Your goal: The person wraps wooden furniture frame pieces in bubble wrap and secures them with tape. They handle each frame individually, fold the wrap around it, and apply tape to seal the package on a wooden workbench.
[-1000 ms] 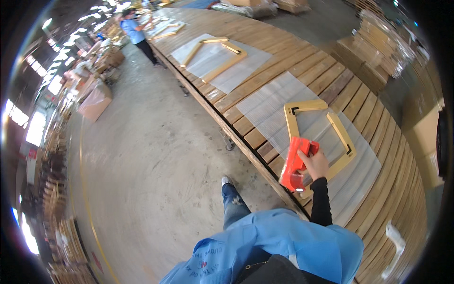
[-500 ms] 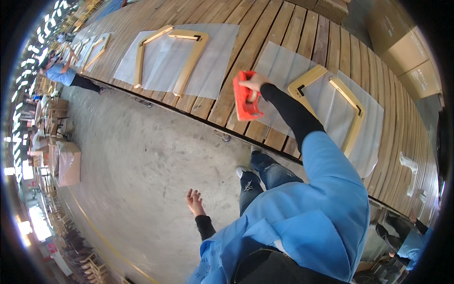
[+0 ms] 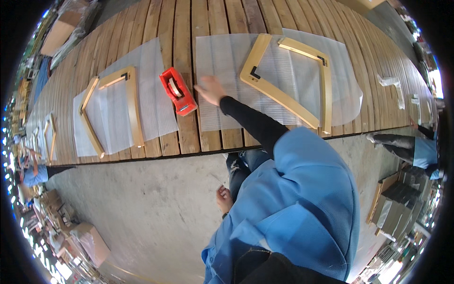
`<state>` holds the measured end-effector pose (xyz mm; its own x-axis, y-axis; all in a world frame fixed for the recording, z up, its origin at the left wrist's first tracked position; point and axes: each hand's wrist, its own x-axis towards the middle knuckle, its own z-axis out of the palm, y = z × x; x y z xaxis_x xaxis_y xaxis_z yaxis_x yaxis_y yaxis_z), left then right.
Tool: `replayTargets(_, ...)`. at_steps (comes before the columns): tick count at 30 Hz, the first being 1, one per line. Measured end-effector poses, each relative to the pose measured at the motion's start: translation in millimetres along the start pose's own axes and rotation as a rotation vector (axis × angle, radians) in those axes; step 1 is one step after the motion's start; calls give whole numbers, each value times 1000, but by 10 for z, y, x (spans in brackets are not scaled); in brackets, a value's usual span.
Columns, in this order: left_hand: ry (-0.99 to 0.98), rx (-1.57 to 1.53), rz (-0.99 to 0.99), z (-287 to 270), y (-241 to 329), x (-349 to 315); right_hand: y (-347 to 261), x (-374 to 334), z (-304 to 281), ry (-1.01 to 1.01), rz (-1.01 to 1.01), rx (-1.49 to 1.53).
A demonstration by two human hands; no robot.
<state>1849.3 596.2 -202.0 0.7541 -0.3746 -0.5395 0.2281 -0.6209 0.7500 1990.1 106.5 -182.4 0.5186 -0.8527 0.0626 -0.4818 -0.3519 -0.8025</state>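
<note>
A red tape dispenser [image 3: 178,91] with a roll in it rests on the wooden slats between two sheets of white wrap. Just right of it is my right hand [image 3: 211,90], open and holding nothing, slightly blurred, its fingers pointing toward the dispenser without touching it. My left hand [image 3: 224,199] hangs low over the floor beside my legs, empty, its fingers loosely bent. Under my right forearm lies the right sheet of wrap [image 3: 213,52], with a pair of angled wooden pieces with black corner brackets, the left piece [image 3: 279,100] and the right piece [image 3: 326,80].
Another wooden pair [image 3: 135,109] lies on the left wrap sheet [image 3: 163,113]. A white wrapped part [image 3: 392,85] sits farther right on the slatted table [image 3: 184,28]. People stand at both ends. Cartons [image 3: 90,244] are on the floor at left and dark stacked boxes [image 3: 399,203] at right.
My right hand has let go of the tape dispenser, which now rests on the slats, and has drawn off to its right. My left hand has moved closer to my body. The view has turned.
</note>
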Motion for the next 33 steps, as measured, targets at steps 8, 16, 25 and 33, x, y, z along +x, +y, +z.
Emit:
replayTargets(8,-233,244,454,-33,1534,1274,1230,-1230,-1994,-154,549,-783)
replayTargets(16,-461,403,859,675,2379,2224,712,-1744,-2502,-140,292,-653)
replayTargets(25,-1112,-832,-328,2258,3693,1445,-108,-1617,-3192,-149,303,40)
replayTargets(33,-835,-77,439,3548,6220,1551,567,-883,-3353,97,140,436)
